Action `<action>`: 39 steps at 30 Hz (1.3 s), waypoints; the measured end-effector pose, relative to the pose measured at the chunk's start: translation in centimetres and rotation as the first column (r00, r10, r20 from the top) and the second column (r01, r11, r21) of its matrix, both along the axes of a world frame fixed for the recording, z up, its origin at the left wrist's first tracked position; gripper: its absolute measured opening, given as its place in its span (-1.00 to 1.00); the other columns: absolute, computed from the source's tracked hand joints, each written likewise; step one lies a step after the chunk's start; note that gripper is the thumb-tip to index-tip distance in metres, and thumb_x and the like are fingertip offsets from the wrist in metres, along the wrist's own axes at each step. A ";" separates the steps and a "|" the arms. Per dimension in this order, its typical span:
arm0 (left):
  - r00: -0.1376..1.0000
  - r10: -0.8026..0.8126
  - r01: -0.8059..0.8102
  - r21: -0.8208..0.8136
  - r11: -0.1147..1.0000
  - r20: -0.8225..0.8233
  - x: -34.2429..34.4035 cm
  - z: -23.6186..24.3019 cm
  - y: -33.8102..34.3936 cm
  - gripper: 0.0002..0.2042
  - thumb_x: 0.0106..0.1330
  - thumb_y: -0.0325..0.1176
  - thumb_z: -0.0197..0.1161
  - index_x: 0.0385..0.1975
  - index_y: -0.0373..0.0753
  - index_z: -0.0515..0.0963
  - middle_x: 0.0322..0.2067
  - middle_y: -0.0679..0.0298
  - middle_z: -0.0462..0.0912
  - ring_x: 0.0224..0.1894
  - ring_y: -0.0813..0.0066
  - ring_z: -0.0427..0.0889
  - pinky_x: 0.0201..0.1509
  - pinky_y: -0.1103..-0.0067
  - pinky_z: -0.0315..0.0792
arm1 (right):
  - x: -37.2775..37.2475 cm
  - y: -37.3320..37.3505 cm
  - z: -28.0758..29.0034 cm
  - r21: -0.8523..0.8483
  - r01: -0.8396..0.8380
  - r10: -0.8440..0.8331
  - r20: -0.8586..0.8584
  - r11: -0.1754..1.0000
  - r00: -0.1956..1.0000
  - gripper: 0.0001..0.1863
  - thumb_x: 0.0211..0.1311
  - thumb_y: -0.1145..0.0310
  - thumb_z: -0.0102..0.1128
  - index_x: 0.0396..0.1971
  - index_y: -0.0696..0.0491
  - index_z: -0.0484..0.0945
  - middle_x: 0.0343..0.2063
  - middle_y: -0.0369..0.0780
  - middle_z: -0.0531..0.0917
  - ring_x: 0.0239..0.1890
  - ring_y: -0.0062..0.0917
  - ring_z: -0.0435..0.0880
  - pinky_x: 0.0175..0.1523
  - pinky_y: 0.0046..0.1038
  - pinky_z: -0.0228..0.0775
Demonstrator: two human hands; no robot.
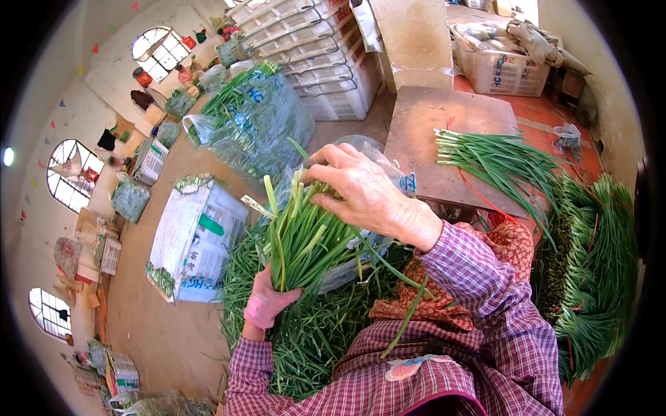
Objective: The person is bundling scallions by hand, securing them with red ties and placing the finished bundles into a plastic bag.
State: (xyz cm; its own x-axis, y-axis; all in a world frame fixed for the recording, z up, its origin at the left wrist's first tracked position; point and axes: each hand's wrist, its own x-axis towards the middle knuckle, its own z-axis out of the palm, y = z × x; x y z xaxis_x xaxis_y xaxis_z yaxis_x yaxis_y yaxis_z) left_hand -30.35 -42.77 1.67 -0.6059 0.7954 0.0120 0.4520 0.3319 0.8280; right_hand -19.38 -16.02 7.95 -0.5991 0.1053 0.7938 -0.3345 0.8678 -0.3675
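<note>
Green stalks [309,239] fill the left hand [268,299] — right hand [366,188] touching.

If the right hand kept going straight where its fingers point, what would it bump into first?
Probably the bunch of green stalks in the left hand. Its upper ends sit right by the fingertips of the right hand, maybe touching already; depth is hard to judge.

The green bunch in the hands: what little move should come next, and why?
Perhaps the right hand should pull out the yellow-green stalk: it juts from the upper left of the green bunch, the left hand grips the bunch lower down, and the right is close by.
</note>
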 end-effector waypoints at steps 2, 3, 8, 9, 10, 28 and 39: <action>0.999 -0.025 0.024 -0.005 1.000 -0.043 -0.1 0.0 0.3 -0.45 -0.08 -0.51 0.42 0.02 -0.36 0.47 -0.22 0.15 0.71 -0.20 0.50 0.67 -0.06 0.57 0.51 | -0.1 0.2 -0.3 -0.045 -0.034 0.035 0.008 0.998 0.999 -0.74 -0.02 0.42 0.30 -0.25 0.07 0.58 -0.20 -0.16 0.52 -0.08 -0.22 0.48 0.03 -0.25 0.39; 0.999 -0.022 0.022 -0.006 1.000 -0.044 -0.2 0.2 0.2 -0.45 -0.08 -0.51 0.42 0.02 -0.36 0.47 -0.22 0.15 0.71 -0.20 0.50 0.67 -0.06 0.57 0.51 | 0.0 0.1 -0.1 -0.046 -0.037 0.037 0.007 0.998 0.999 -0.74 -0.02 0.42 0.30 -0.25 0.07 0.58 -0.20 -0.16 0.52 -0.08 -0.22 0.48 0.03 -0.25 0.39; 0.985 -0.062 0.052 -0.067 0.996 -0.163 -0.6 0.5 0.3 -0.30 -0.09 -0.47 0.44 0.17 -0.34 0.36 -0.16 0.07 0.69 -0.13 0.36 0.70 -0.02 0.51 0.52 | 0.1 0.0 0.0 0.010 -0.014 0.014 -0.012 1.000 1.000 -0.70 -0.08 0.43 0.31 -0.25 0.03 0.58 -0.13 -0.16 0.52 -0.02 -0.20 0.47 0.08 -0.26 0.37; 0.985 -0.063 0.053 -0.066 0.996 -0.161 -0.7 0.5 0.4 -0.30 -0.09 -0.47 0.44 0.17 -0.34 0.36 -0.16 0.07 0.69 -0.13 0.36 0.70 -0.02 0.51 0.52 | -0.1 0.0 -0.1 0.011 -0.013 0.013 -0.010 1.000 1.000 -0.70 -0.08 0.43 0.31 -0.25 0.03 0.58 -0.13 -0.16 0.52 -0.02 -0.20 0.47 0.08 -0.26 0.37; 0.974 -0.088 0.071 -0.089 0.994 -0.208 -0.8 0.5 0.5 -0.26 -0.10 -0.46 0.45 0.20 -0.33 0.34 -0.14 0.05 0.68 -0.11 0.32 0.69 -0.01 0.51 0.52 | -0.3 0.0 -0.2 0.007 -0.045 0.044 0.010 0.999 0.999 -0.72 -0.08 0.45 0.31 -0.27 0.03 0.59 -0.13 -0.17 0.53 -0.01 -0.22 0.46 0.08 -0.26 0.38; 0.657 -0.024 -0.150 -0.161 0.976 -0.753 -3.7 1.9 0.1 -0.15 -0.20 -0.37 0.52 0.25 0.05 0.34 0.11 0.14 0.53 -0.05 0.14 0.63 -0.05 0.40 0.56 | 9.9 7.6 2.9 -0.360 0.018 0.099 0.305 0.933 0.947 -0.78 0.15 0.42 0.31 -0.20 0.15 0.68 -0.33 -0.18 0.74 -0.32 -0.57 0.72 -0.20 -0.50 0.59; 0.594 -0.054 -0.152 -0.178 0.972 -0.803 -1.8 3.4 3.0 -0.11 -0.24 -0.36 0.53 0.27 0.10 0.33 0.06 0.22 0.57 -0.06 0.20 0.63 -0.07 0.42 0.54 | 3.5 -0.2 0.7 -0.344 0.058 -0.030 0.084 0.937 0.996 -0.62 0.01 0.36 0.38 -0.12 0.05 0.58 -0.51 -0.12 0.68 -0.44 -0.30 0.69 -0.34 -0.35 0.46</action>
